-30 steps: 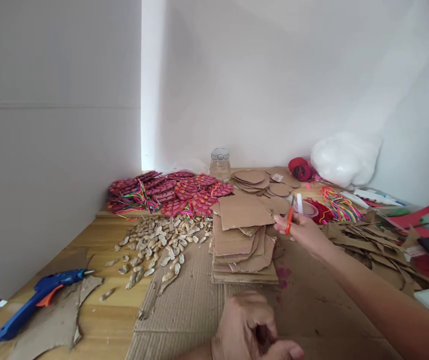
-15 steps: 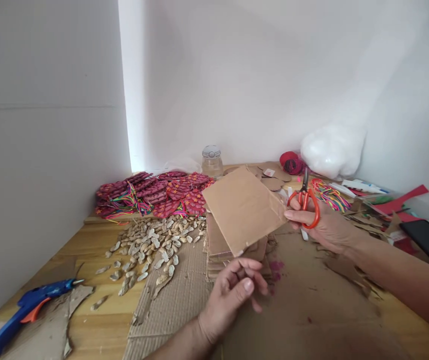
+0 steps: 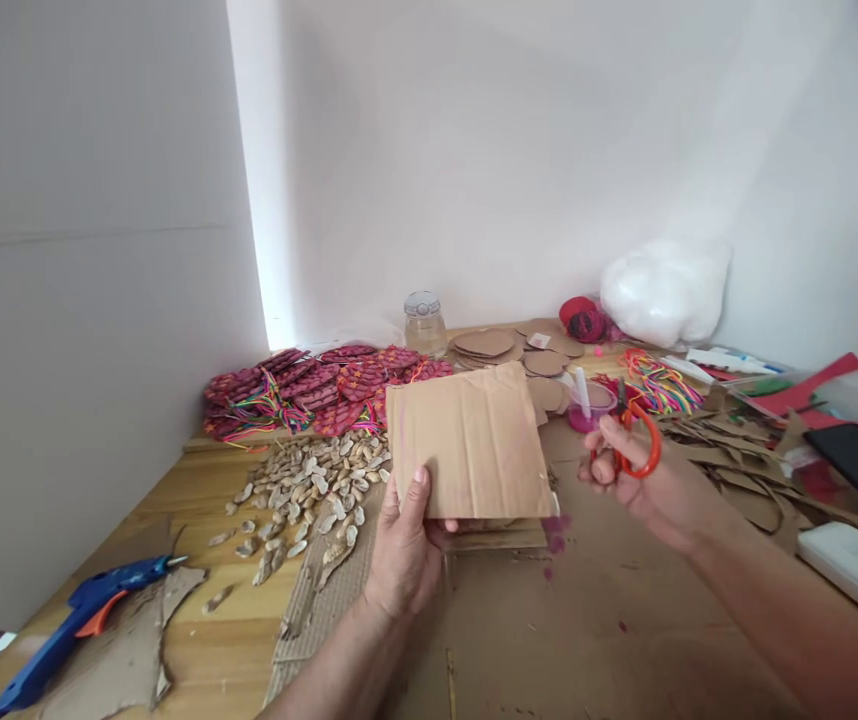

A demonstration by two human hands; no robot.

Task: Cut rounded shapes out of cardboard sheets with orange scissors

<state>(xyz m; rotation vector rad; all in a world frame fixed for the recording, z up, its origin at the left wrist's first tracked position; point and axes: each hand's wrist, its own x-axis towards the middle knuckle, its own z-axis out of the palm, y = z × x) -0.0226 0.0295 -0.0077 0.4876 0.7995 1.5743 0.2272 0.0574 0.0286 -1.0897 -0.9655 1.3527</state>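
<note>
Taking the sheet's middle as the clock centre, with twelve away from the person, the cardboard sheet (image 3: 470,440) is straight ahead of the body and between the two hands. The left hand (image 3: 405,560) pinches it from seven o'clock, thumb on the upper face and the other fingers mostly hidden underneath. The right hand (image 3: 643,490), at four o'clock, is wrapped round the orange handles of the scissors (image 3: 654,450); whether the blades are parted is too blurred to tell. What counts is the gap at three o'clock: scissors and sheet stand apart, with the sheet's free right edge nearer the right hand. The sheet looks close to square, so no long axis stands out; that edge runs from eleven toward five, while the blades aim at about eleven. A cardboard stack (image 3: 500,540) shows beneath the sheet at five o'clock, contact unclear
</note>
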